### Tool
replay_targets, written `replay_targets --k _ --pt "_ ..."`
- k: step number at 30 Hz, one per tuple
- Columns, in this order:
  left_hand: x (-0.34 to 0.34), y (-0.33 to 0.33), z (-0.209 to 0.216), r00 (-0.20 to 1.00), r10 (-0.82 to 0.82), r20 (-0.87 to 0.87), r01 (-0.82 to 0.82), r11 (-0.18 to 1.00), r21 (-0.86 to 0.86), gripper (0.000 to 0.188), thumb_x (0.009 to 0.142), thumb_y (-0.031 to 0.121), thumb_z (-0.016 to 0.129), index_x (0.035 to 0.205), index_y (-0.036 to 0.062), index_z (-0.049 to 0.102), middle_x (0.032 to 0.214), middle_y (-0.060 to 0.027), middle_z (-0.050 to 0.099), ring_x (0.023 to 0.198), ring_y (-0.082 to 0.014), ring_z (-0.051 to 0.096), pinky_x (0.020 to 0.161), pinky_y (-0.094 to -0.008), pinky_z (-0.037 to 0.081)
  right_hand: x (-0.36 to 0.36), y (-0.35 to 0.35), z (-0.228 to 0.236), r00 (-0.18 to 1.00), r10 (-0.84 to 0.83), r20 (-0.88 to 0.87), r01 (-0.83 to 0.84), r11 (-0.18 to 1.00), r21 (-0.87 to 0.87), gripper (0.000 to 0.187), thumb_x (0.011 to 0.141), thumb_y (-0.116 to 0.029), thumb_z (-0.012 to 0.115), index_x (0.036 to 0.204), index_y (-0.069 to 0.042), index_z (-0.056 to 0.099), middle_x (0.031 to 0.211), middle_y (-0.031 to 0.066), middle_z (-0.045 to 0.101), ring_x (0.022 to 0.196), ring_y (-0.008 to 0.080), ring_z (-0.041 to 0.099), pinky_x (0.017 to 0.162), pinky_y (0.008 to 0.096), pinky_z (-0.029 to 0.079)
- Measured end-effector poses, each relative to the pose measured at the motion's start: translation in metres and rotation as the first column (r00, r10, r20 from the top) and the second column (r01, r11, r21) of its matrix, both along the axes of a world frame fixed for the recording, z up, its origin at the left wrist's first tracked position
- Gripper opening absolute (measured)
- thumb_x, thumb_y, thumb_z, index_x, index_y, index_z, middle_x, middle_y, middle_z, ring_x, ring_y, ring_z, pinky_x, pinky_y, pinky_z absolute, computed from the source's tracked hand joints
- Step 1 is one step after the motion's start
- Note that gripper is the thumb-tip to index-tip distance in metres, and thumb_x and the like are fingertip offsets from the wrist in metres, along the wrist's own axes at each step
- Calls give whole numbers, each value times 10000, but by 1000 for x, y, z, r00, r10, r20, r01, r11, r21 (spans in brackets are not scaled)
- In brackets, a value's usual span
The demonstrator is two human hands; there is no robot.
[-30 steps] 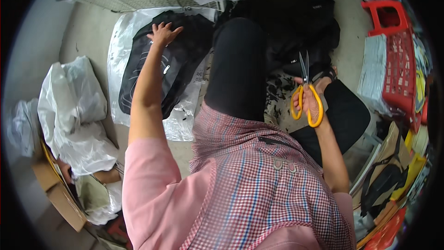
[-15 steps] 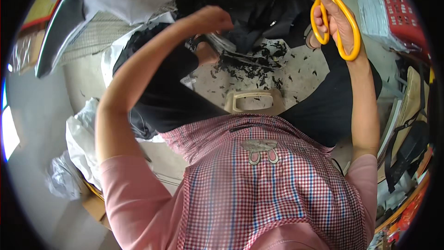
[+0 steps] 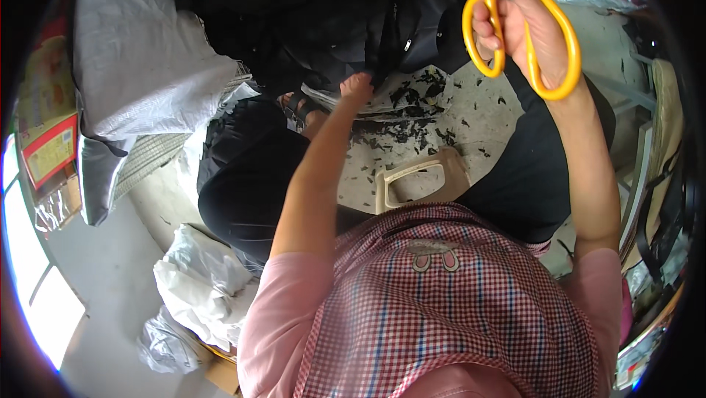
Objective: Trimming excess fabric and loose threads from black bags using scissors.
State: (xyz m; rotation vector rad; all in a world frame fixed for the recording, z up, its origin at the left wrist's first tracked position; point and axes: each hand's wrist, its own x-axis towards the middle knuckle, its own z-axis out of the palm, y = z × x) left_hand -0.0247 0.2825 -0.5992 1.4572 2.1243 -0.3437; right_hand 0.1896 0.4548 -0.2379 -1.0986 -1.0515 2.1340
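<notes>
My right hand [image 3: 543, 36] holds a pair of scissors [image 3: 573, 46] with big yellow loop handles, raised at the upper right. Its fingers pass through the loops, and the blades are mostly cut off by the top edge. A large heap of black fabric [image 3: 309, 19] with small shiny metal bits fills the top middle. At its lower edge my left hand [image 3: 357, 89] is closed, apparently pinching the cloth; the fingertips are partly hidden.
Black scraps [image 3: 423, 96] litter the floor and a pale sheet under the fabric. A beige plastic stool [image 3: 454, 170] stands between my legs. White sacking [image 3: 147, 59] lies at the upper left, white plastic bags [image 3: 198, 280] at the lower left. Bags and straps [image 3: 665, 148] line the right side.
My left hand has come down from above the fabric to its lower edge. The scissors have shifted slightly left in my right hand. The whole view has turned, showing more of the left side.
</notes>
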Motion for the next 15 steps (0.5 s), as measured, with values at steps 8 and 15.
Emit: replay_targets --k 8,15 --pt "-116 87 264 854 -264 447 82 919 386 119 816 141 617 885 43 628 784 -15 624 660 -157 545 623 -277 448 -15 10 -14 987 -155 -27 152 984 -88 370 906 -381 581 1065 -48 546 660 64 538 482 113 482 389 206 351" --pt "-62 33 359 110 -90 990 -374 919 125 140 851 85 564 958 38 642 753 19 614 629 -80 519 593 -192 416 -10 19 -26 957 -187 -221 181 982 -49 394 886 -386 602 1050 -33 540 648 65 537 474 111 476 389 195 349"
